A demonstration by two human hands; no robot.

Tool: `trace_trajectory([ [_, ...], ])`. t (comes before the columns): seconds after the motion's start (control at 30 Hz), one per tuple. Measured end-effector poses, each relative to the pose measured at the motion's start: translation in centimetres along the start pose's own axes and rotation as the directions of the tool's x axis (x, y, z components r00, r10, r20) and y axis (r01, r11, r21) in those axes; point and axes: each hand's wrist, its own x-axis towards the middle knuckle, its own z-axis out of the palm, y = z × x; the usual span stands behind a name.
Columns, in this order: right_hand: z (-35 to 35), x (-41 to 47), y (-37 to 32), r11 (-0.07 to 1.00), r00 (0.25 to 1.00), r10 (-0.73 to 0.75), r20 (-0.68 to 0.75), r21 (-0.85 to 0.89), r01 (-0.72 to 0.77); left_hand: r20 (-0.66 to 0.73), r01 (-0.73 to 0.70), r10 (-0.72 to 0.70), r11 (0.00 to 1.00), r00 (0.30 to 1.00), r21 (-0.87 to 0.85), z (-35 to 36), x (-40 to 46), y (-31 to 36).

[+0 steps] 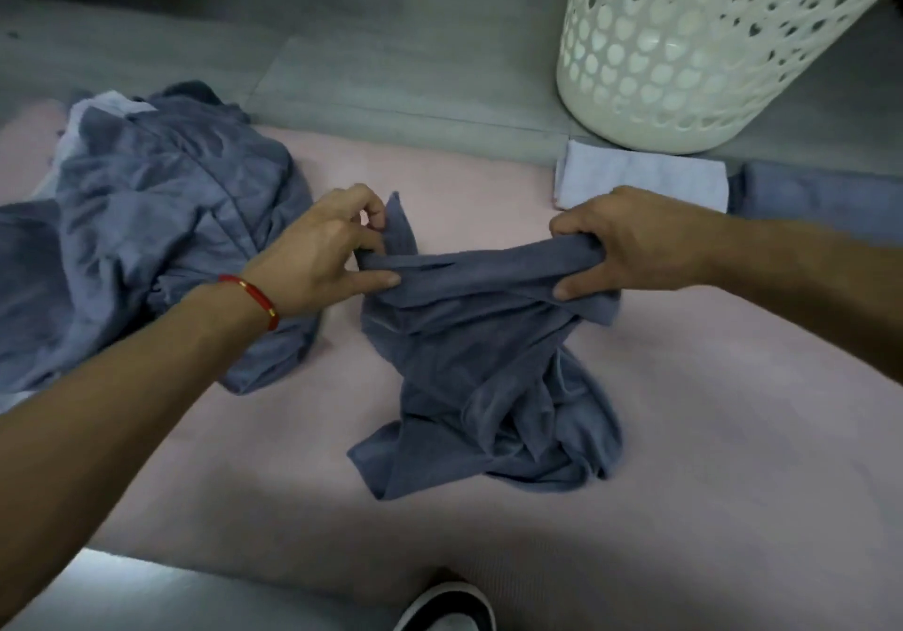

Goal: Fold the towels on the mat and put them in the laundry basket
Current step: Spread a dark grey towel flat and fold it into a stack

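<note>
Over the pink mat [684, 435], the left hand [317, 259] and right hand [630, 244] each pinched the crumpled blue towel's [488, 366] top edge; spreading it flat seemed next, before folding

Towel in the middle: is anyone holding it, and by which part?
Yes. Both hands grip the towel by its bunched upper edge: the left hand at one end, the right hand at the other. The rest lies crumpled on the mat.

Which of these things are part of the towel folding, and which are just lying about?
Part of the job: dark towel held by left hand and right hand; towel pile; folded towels; mat; basket.
Just there: shoe; bracelet.
</note>
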Motion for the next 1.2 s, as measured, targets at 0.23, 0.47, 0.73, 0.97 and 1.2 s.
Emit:
trace_trajectory([
  [0.23,-2.5,-16.7,2.7,0.864,0.896,0.441,-0.058,0.3,-0.405,0.364,-0.071,0.108,0.991,0.925,-0.114,-1.4,11.3,5.4],
  [0.47,0.9,-35.6,2.2,0.471,0.589,0.803,-0.096,0.708,-0.527,0.332,-0.085,0.267,0.877,0.905,-0.474,-1.4,24.1,18.5],
  [0.73,14.8,-45.1,6.3,-0.074,0.233,0.967,0.106,0.987,-0.142,0.365,0.148,0.12,0.766,0.923,-0.626,9.9,35.7,35.3],
  [0.97,23.0,-47.6,11.6,-0.249,-0.237,0.928,0.287,0.952,0.178,0.382,0.041,0.144,0.898,0.913,-0.437,20.7,43.6,46.4],
  [1.2,24.3,-53.2,16.7,-0.238,-0.573,0.819,-0.018,0.899,-0.368,0.142,-0.256,0.281,0.951,0.949,-0.176,25.2,48.5,58.1],
])
